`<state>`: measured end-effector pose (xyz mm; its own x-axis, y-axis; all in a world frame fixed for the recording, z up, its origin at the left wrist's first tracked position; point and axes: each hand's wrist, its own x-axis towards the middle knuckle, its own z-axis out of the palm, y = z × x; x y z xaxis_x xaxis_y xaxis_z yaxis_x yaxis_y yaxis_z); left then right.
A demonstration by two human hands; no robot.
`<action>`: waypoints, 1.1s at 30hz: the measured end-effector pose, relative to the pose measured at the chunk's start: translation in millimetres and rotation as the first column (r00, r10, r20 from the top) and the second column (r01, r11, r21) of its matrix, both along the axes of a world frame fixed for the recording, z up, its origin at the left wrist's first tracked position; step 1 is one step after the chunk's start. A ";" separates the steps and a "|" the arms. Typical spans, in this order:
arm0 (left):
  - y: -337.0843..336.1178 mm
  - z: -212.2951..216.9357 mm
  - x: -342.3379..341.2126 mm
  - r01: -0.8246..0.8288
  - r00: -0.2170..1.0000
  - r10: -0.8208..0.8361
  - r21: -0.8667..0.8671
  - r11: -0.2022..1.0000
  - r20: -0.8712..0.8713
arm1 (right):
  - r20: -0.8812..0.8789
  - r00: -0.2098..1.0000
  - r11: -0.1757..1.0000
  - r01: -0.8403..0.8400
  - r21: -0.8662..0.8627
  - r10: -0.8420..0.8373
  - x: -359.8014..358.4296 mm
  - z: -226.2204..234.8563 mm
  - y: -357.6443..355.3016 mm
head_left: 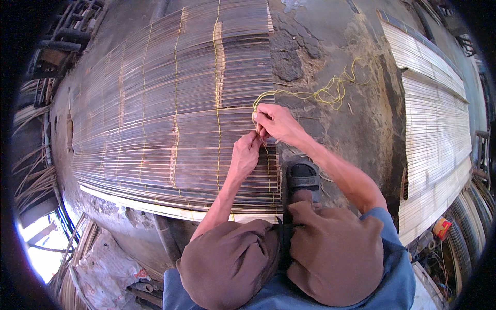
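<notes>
A wide mat of thin split-bamboo slats (pixel 144 103), tied across with rows of yellow string, lies on the floor ahead and to my left. Both hands meet at its right edge. My left hand (pixel 244 157) has its fingertips pinched together on the slat ends beside the string. Just above it, my right hand (pixel 278 123) is closed on the yellow string (pixel 330 93), whose loose loops trail off to the right across the floor. The exact crossing of string and slat is hidden by my fingers.
My sandalled foot (pixel 304 178) rests beside the mat's near right corner. A second, paler slat mat (pixel 434 119) lies at the right. A red tin (pixel 442 228) stands below it, near rolled mats (pixel 465 243). A white plastic sack (pixel 103 268) lies at lower left.
</notes>
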<state>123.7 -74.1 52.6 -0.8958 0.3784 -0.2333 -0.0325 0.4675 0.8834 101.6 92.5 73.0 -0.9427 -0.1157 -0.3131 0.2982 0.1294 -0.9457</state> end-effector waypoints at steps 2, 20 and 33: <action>-2.7 -7.5 -4.9 0.029 1.000 -0.029 -0.006 1.000 -0.007 | 0.050 0.999 0.997 -0.002 -0.073 0.005 -1.2 -1.7 3.5; 3.2 3.1 0.6 0.127 0.978 -0.141 -0.102 0.987 -0.154 | -0.190 0.982 0.926 0.086 0.369 -0.016 26.2 -14.6 16.6; 1.6 -8.5 12.3 -0.023 0.902 -0.043 -0.148 0.989 -0.430 | -0.042 0.928 0.909 0.372 0.188 -0.371 61.3 -34.1 17.8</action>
